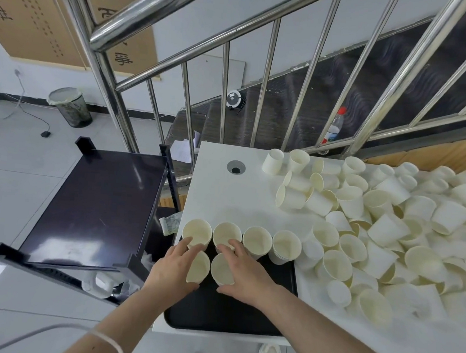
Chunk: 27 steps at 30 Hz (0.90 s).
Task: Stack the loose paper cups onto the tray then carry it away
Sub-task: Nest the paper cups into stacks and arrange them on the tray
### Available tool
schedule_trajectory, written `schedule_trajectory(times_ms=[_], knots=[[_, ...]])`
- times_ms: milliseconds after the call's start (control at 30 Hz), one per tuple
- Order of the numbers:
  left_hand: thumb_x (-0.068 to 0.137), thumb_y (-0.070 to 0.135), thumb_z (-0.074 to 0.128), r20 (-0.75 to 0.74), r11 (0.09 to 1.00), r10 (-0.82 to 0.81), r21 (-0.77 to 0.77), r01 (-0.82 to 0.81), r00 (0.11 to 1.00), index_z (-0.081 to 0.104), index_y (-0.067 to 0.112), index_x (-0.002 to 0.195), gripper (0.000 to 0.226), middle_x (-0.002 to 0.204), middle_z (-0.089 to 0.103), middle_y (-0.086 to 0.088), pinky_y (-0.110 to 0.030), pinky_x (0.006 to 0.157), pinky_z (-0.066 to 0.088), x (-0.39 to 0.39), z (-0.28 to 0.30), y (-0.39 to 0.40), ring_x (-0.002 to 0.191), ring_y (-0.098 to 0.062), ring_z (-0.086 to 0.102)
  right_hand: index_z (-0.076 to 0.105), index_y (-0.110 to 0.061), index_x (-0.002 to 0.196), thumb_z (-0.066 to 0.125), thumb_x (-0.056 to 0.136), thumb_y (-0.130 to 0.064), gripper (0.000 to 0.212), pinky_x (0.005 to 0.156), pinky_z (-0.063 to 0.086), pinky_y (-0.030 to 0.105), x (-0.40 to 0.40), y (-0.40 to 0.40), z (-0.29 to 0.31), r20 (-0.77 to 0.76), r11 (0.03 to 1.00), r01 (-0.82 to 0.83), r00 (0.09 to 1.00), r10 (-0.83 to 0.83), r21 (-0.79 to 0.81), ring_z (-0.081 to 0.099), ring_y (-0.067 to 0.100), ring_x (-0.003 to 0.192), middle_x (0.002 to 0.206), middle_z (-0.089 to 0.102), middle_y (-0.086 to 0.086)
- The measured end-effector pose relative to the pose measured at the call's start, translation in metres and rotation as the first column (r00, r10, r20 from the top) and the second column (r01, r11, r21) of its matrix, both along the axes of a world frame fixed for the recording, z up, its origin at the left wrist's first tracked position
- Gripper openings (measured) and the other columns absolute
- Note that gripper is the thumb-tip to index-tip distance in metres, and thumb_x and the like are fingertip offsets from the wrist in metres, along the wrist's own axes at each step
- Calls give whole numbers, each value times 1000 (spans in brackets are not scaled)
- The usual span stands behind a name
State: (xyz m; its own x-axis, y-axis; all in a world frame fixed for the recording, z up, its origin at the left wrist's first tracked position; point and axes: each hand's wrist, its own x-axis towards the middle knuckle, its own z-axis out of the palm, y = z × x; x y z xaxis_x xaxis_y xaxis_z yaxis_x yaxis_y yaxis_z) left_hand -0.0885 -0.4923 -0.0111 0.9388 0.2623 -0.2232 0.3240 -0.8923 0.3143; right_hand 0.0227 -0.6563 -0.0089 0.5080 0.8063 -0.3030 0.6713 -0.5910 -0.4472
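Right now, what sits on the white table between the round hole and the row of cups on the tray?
In the head view, nothing: the white table is bare between the round hole and the row of cups on the black tray.

tray [225,311]: black, flat at the table's near-left corner
stacked cups [257,243]: cream, upright, six on the tray's far end
loose cups [388,231]: jumbled heap just right

Matt paper against gloss and steel

The paper cups [383,214] looked matt cream; the tray [225,311] was smooth black plastic, the table [225,192] matt white, the cart top [97,208] glossy, the railing [160,14] polished metal.
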Motion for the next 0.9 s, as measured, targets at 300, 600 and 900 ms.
schedule_trajectory(times_ms=[300,600,900], knots=[[82,54,63,95,996,55,69,-61,994,30,31,144,74,150,27,4,-32,93,47,12,17,-6,136,-19,29,25,-25,148,68,82,-48,82,91,50,39,6,-14,11,72,998,27,997,-30,49,41,21,129,154,13,-2],[85,43,63,231,999,8,-47,3,973,38,26,142,64,144,36,4,-32,96,42,54,37,-49,132,-20,35,35,-26,145,57,91,-51,64,96,46,31,39,-66,33,149,974,187,967,-205,131,37,14,133,152,21,-8],[88,40,59,214,994,-85,-46,97,973,33,29,143,63,145,31,8,-26,97,41,117,43,-105,132,-17,32,34,-23,146,55,91,-28,59,97,43,30,109,-139,42,202,956,294,938,-283,-22,36,18,133,151,23,-2]])
